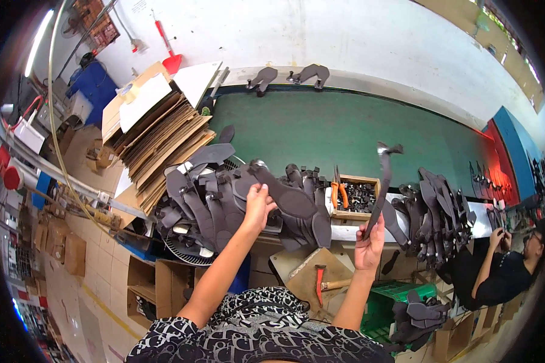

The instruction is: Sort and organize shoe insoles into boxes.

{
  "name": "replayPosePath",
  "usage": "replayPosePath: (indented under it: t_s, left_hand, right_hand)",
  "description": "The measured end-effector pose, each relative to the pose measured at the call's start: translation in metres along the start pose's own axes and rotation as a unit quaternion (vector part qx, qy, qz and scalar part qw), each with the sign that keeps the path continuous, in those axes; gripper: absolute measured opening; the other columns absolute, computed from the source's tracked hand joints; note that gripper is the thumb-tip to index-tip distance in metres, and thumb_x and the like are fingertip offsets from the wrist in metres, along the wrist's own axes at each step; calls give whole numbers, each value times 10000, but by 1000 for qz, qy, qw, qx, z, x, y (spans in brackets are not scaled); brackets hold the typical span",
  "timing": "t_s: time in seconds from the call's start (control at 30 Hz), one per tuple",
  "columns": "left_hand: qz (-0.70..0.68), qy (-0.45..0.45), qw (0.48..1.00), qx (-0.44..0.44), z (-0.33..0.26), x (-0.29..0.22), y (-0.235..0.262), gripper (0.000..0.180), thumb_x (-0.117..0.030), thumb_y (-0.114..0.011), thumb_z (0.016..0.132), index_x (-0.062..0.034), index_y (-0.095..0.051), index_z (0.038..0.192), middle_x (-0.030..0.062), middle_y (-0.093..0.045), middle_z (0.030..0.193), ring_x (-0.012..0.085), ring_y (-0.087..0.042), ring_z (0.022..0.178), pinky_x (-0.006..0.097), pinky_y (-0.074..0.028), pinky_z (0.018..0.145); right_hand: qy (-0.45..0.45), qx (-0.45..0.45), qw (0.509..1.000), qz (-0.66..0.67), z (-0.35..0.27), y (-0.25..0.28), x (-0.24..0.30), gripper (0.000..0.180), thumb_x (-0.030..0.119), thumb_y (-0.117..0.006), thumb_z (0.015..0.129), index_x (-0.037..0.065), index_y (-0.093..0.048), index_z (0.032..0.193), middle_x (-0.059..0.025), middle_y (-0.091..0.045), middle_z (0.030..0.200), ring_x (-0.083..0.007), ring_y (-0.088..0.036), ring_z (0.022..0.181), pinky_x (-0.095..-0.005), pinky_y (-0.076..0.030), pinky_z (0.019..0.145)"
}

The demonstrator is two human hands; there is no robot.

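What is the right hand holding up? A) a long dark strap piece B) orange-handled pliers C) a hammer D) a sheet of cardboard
A: the right hand holds a long dark strap piece upright, while the hammer lies on the board below and the orange-handled pliers rest by the wooden box.

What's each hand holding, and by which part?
Right hand: long dark grey strap piece, held at its lower end. Left hand: fingers grip a dark grey piece on the pile.

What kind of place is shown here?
Probably a footwear workshop: heaps of dark cut strap pieces, a long green conveyor belt, and stacked flat cardboard beside the bench.
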State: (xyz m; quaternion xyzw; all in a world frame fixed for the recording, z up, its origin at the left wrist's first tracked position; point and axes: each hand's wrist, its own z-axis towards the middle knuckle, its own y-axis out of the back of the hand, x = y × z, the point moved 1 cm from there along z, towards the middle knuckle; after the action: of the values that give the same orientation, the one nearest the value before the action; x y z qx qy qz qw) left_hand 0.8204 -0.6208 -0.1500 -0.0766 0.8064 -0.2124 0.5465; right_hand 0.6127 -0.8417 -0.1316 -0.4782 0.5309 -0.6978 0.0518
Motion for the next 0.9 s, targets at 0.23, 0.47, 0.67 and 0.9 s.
replayPosePath:
  t_s: [0.23,0.47,0.67,0.9]
  left_hand:
    - [-117,-8,993,5,-39,-24,35,203,-220,-478,996,-66,-498,1127,61,-598,1085,216,-605,1005,383,-518,865]
    - [-97,-24,995,-32,-108,-18,58,377,-229,-549,970,21,-503,1248,68,-576,1197,149,-546,1071,334,-451,937]
    - [80,-240,946,-200,-140,-85,112,417,-94,-641,898,38,-483,1260,90,-587,1152,165,-571,1015,297,-476,903]
    - [102,-163,956,-221,-108,-132,252,378,-183,-622,918,13,-523,1225,37,-620,1076,124,-593,947,281,-479,843]
  right_hand:
    - [-151,160,962,-163,-20,-39,-72,468,118,-560,949,51,-340,1357,-58,-562,1102,-131,-557,955,-247,-456,841]
    - [-175,325,816,-445,-69,-74,-125,454,211,-594,941,-27,-413,1282,-122,-626,1024,-130,-581,954,-274,-486,789]
    - [-108,320,746,-574,-49,-67,-129,418,279,-637,895,-32,-548,1160,-189,-639,1005,-264,-630,912,-378,-493,796]
    - [-17,42,512,-858,2,31,-144,607,293,-718,801,-54,-413,1195,-246,-470,1198,-392,-461,1126,-494,-438,878]
